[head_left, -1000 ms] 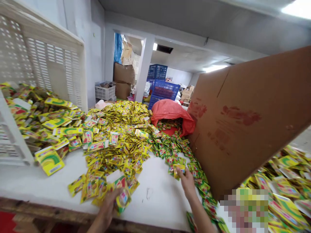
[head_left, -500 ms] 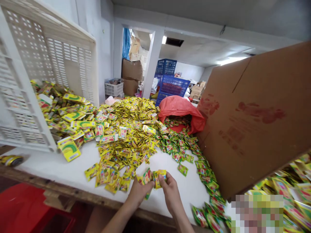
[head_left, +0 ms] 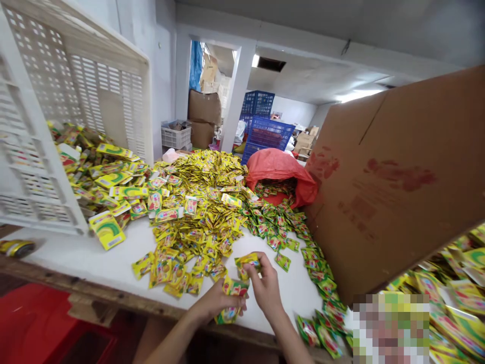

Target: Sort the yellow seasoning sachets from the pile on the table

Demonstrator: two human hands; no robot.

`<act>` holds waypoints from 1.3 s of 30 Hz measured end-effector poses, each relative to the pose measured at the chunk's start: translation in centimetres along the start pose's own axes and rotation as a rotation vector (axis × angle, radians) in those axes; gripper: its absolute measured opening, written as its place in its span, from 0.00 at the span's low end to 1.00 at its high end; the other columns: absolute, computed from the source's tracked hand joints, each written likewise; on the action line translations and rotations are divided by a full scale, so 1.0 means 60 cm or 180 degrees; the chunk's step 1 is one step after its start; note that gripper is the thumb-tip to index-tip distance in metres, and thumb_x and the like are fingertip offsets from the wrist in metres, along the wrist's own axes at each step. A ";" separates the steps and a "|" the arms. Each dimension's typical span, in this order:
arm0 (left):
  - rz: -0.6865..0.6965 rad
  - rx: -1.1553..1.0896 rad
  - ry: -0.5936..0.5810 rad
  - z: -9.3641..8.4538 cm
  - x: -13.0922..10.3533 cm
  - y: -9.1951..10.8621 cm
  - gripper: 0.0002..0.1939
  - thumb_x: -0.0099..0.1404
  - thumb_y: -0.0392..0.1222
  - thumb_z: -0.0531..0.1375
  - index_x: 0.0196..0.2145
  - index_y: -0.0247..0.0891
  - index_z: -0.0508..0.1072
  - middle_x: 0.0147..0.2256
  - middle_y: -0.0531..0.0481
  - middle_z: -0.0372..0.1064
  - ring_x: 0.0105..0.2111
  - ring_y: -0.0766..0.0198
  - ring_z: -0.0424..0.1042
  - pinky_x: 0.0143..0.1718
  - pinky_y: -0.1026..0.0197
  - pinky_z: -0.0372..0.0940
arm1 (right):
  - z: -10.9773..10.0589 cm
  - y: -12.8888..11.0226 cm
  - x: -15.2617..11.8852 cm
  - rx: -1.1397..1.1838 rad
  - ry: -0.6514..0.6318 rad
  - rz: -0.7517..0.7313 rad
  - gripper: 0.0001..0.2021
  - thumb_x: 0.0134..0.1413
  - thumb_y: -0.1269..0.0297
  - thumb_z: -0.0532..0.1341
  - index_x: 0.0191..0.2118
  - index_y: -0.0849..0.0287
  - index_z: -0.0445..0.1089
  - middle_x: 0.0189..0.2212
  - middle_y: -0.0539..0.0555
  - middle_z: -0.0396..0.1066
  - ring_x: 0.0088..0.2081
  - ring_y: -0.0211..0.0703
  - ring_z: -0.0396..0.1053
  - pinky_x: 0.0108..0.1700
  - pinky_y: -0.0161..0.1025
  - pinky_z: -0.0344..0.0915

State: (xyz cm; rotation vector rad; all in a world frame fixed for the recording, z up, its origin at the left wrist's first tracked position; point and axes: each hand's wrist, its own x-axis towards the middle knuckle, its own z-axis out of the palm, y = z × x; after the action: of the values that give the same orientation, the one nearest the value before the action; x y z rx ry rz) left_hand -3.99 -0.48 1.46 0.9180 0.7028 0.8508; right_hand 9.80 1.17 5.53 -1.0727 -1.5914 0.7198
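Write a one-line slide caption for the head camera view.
Both hands, left hand and right hand, hold yellow sachets over a white table.

No wording comes through legibly anywhere. The cardboard box (head_left: 397,187) carries red stamped marks, too smeared to read. The yellow sachets (head_left: 200,202) and green sachets (head_left: 280,227) show printed designs, lettering too small to make out. The larger yellow packs (head_left: 108,230) bear a green arc and a small label, unreadable as well.
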 end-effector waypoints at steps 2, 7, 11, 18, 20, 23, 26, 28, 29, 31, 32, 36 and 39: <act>-0.0001 -0.0003 0.0010 -0.005 -0.001 -0.006 0.17 0.41 0.40 0.68 0.29 0.31 0.69 0.23 0.50 0.68 0.21 0.65 0.68 0.25 0.61 0.63 | -0.001 0.001 -0.003 -0.0513 -0.0258 -0.0349 0.03 0.55 0.65 0.54 0.36 0.58 0.62 0.30 0.51 0.66 0.32 0.40 0.64 0.33 0.35 0.62; 0.0055 0.0059 0.0063 -0.009 -0.004 -0.007 0.16 0.42 0.41 0.67 0.27 0.32 0.68 0.21 0.51 0.67 0.21 0.66 0.66 0.24 0.62 0.62 | -0.013 -0.002 -0.005 -0.1129 -0.0955 -0.1012 0.04 0.55 0.72 0.53 0.36 0.57 0.62 0.32 0.53 0.65 0.36 0.43 0.62 0.38 0.39 0.60; 0.0035 0.0384 -0.0115 -0.008 -0.002 0.003 0.14 0.40 0.38 0.67 0.25 0.32 0.68 0.20 0.53 0.66 0.20 0.67 0.64 0.23 0.63 0.61 | -0.020 -0.009 0.002 -0.1281 -0.0977 -0.0926 0.04 0.55 0.72 0.53 0.36 0.57 0.62 0.31 0.53 0.64 0.36 0.43 0.62 0.37 0.39 0.59; 0.0230 0.0518 -0.0213 -0.024 0.010 -0.008 0.14 0.42 0.41 0.67 0.26 0.32 0.69 0.22 0.53 0.66 0.21 0.69 0.64 0.26 0.64 0.62 | -0.025 -0.036 -0.005 -0.1516 -0.1458 -0.0896 0.03 0.54 0.71 0.55 0.35 0.57 0.62 0.30 0.52 0.65 0.35 0.43 0.61 0.38 0.40 0.57; 0.0275 0.0536 -0.0233 -0.021 0.012 -0.009 0.15 0.40 0.40 0.67 0.26 0.32 0.69 0.22 0.53 0.66 0.22 0.69 0.64 0.27 0.64 0.62 | -0.029 -0.044 -0.004 -0.1622 -0.1520 -0.0704 0.04 0.52 0.70 0.57 0.35 0.57 0.63 0.30 0.51 0.66 0.34 0.43 0.61 0.38 0.39 0.57; 0.0157 0.0613 -0.0200 -0.011 0.015 -0.006 0.15 0.40 0.39 0.67 0.26 0.32 0.70 0.22 0.53 0.67 0.22 0.68 0.64 0.26 0.64 0.62 | -0.039 -0.053 0.004 -0.1820 -0.1600 -0.0402 0.03 0.51 0.70 0.58 0.34 0.57 0.66 0.29 0.51 0.66 0.35 0.43 0.61 0.37 0.37 0.57; -0.0030 0.0802 -0.0163 -0.004 0.019 -0.006 0.13 0.40 0.39 0.66 0.25 0.31 0.71 0.21 0.53 0.67 0.21 0.69 0.63 0.24 0.65 0.60 | -0.048 -0.055 0.011 -0.1927 -0.1791 -0.0305 0.03 0.51 0.71 0.58 0.30 0.57 0.68 0.28 0.51 0.65 0.36 0.43 0.61 0.38 0.36 0.57; -0.0051 0.0927 -0.0182 -0.002 0.023 -0.008 0.12 0.41 0.38 0.66 0.24 0.31 0.71 0.20 0.54 0.66 0.20 0.69 0.63 0.24 0.66 0.59 | -0.050 -0.054 0.013 -0.1919 -0.1895 -0.0254 0.03 0.49 0.71 0.59 0.28 0.57 0.69 0.29 0.51 0.64 0.37 0.43 0.61 0.39 0.36 0.57; -0.0047 0.0962 -0.0219 -0.002 0.025 -0.010 0.11 0.41 0.38 0.65 0.24 0.31 0.71 0.20 0.54 0.66 0.21 0.69 0.63 0.24 0.66 0.59 | -0.051 -0.053 0.013 -0.1905 -0.1919 -0.0210 0.03 0.48 0.71 0.60 0.28 0.57 0.70 0.29 0.51 0.64 0.37 0.42 0.61 0.39 0.35 0.57; 0.0005 0.1014 -0.0316 -0.004 0.030 -0.013 0.10 0.43 0.38 0.64 0.24 0.31 0.71 0.20 0.54 0.65 0.21 0.70 0.62 0.25 0.66 0.58 | -0.050 -0.048 0.014 -0.1885 -0.1950 -0.0135 0.03 0.47 0.72 0.60 0.27 0.58 0.70 0.30 0.52 0.64 0.37 0.42 0.61 0.39 0.35 0.57; 0.0042 0.1052 -0.0353 -0.005 0.032 -0.014 0.09 0.43 0.39 0.64 0.23 0.31 0.71 0.20 0.55 0.65 0.21 0.70 0.61 0.25 0.66 0.57 | -0.050 -0.045 0.015 -0.1872 -0.1980 -0.0116 0.03 0.46 0.72 0.60 0.26 0.59 0.69 0.30 0.52 0.65 0.37 0.41 0.61 0.39 0.35 0.57; 0.0360 0.1312 0.0048 -0.012 0.037 -0.020 0.10 0.45 0.41 0.64 0.24 0.33 0.69 0.20 0.58 0.61 0.23 0.69 0.59 0.26 0.67 0.55 | -0.057 -0.027 0.018 -0.1686 -0.1946 0.0080 0.06 0.42 0.74 0.61 0.30 0.59 0.69 0.30 0.50 0.67 0.36 0.40 0.63 0.37 0.34 0.57; 0.0769 0.1394 0.0572 -0.014 0.035 -0.030 0.11 0.47 0.41 0.63 0.27 0.33 0.69 0.23 0.56 0.63 0.26 0.66 0.61 0.28 0.67 0.56 | -0.060 -0.013 0.015 -0.1452 -0.1679 0.0315 0.10 0.42 0.75 0.59 0.34 0.58 0.68 0.27 0.47 0.68 0.31 0.38 0.64 0.33 0.33 0.58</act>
State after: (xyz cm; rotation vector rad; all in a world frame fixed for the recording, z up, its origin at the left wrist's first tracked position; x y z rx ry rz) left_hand -3.11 1.02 -0.83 1.3493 0.9701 1.0222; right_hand 12.96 1.40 7.60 -1.3698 -2.2409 0.7659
